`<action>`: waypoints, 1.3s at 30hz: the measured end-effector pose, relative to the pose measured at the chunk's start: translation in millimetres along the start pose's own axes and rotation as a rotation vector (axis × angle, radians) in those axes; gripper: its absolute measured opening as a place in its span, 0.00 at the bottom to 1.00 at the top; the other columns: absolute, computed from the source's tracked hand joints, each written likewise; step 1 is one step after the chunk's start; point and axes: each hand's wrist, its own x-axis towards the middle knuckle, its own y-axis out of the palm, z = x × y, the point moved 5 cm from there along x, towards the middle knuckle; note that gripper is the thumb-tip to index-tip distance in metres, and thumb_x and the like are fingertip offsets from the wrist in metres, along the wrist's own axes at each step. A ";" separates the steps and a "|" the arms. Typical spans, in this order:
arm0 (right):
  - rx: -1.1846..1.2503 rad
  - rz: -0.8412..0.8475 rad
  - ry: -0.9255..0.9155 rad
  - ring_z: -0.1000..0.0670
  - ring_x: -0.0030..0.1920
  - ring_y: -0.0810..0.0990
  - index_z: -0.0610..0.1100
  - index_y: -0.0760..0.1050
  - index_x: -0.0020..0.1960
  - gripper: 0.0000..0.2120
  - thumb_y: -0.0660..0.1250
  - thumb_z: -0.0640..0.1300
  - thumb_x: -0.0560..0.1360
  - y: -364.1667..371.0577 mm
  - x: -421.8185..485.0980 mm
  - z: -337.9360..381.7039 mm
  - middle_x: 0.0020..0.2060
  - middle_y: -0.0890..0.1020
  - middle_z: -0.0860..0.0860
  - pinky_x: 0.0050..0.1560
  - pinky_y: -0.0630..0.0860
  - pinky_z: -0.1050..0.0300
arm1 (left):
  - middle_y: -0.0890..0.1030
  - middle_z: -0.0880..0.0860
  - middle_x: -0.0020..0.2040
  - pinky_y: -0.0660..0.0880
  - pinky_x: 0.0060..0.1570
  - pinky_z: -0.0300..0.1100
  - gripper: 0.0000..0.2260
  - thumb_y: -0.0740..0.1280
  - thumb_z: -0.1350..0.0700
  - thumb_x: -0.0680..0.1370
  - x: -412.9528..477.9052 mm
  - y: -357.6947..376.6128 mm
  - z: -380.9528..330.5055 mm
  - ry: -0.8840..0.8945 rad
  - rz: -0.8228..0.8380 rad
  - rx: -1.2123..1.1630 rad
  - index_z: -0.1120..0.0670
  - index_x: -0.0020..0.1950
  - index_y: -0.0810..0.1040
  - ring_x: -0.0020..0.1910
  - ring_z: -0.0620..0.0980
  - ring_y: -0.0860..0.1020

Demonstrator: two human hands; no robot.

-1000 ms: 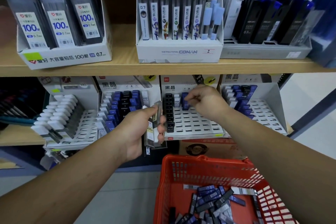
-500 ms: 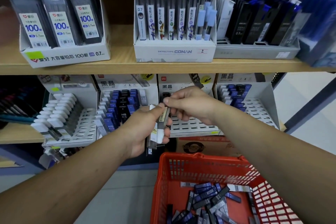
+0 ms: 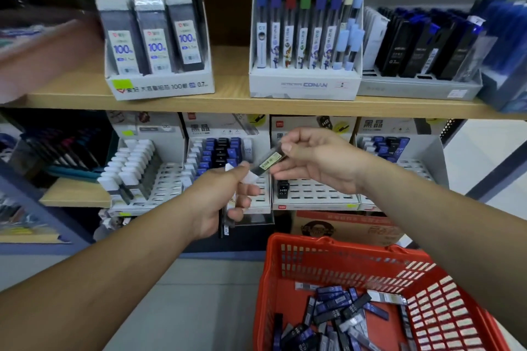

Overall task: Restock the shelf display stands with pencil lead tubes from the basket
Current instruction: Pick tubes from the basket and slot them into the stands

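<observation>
Head view: what are the right fingers doing?

Thumb and forefinger of the right hand (image 3: 316,162) pinch one dark lead tube (image 3: 268,162) by its upper end. The tube slants down toward seven o'clock, a yellow-green label facing the camera. The print on it is too blurred to read.

And its lower end?

It has a white tip, right beside the left thumb. Whether the two touch, I cannot tell.

Left fingers?

The left hand (image 3: 211,202) is curled round a bundle of tubes (image 3: 226,226). The palm and fingers hide most of it. Only the bottom ends poke out at six o'clock, so I cannot count them.

What is behind the hands?

A white display stand (image 3: 313,196) on the lower shelf, its grid mostly bare. One black tube (image 3: 283,189) marked HB 0.7 stands in it, just below the pinched tube. The right hand covers the stand's back rows.

Neighbours?

At nine o'clock a second stand (image 3: 225,126) holds blue and black tubes. At three o'clock a third stand (image 3: 427,157) is partly masked by the right forearm.

The supply?

At five o'clock is the red basket (image 3: 328,241), with loose tubes (image 3: 333,305) heaped on its floor. The frame's bottom edge cuts it off, and the right arm crosses its far side.
</observation>
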 end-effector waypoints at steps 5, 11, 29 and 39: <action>-0.107 0.191 0.088 0.43 0.49 0.86 0.35 0.79 0.52 0.09 0.72 0.33 0.73 45.8 -8.2 1.8 0.54 0.85 0.37 0.53 0.85 0.48 | 0.82 0.56 0.39 0.60 0.20 0.36 0.08 0.67 0.61 0.82 -20.9 -42.1 -9.3 0.116 -0.099 -0.055 0.58 0.61 0.78 0.25 0.46 0.74; -0.444 -0.032 0.013 0.52 0.38 0.82 0.43 0.80 0.48 0.11 0.79 0.33 0.71 85.8 15.2 -2.1 0.40 0.84 0.47 0.37 0.78 0.57 | 0.79 0.55 0.33 0.60 0.21 0.37 0.06 0.71 0.61 0.81 -46.0 -79.3 -16.1 0.280 -0.078 0.065 0.57 0.57 0.79 0.26 0.48 0.73; -0.475 -0.225 -0.189 0.41 0.41 0.87 0.42 0.77 0.52 0.06 0.70 0.34 0.78 175.6 103.9 -10.4 0.38 0.86 0.42 0.46 0.86 0.45 | 0.81 0.60 0.37 0.80 0.32 0.46 0.10 0.65 0.54 0.85 -19.9 -190.0 59.4 -0.137 -0.057 0.099 0.59 0.61 0.75 0.28 0.52 0.76; -0.714 -0.220 -0.259 0.39 0.43 0.86 0.46 0.80 0.42 0.07 0.73 0.35 0.72 211.9 141.6 -18.6 0.38 0.84 0.41 0.45 0.83 0.37 | 0.70 0.52 0.31 0.55 0.23 0.37 0.03 0.63 0.55 0.78 -13.8 -213.5 60.8 -0.211 -0.109 -0.074 0.54 0.49 0.71 0.25 0.47 0.62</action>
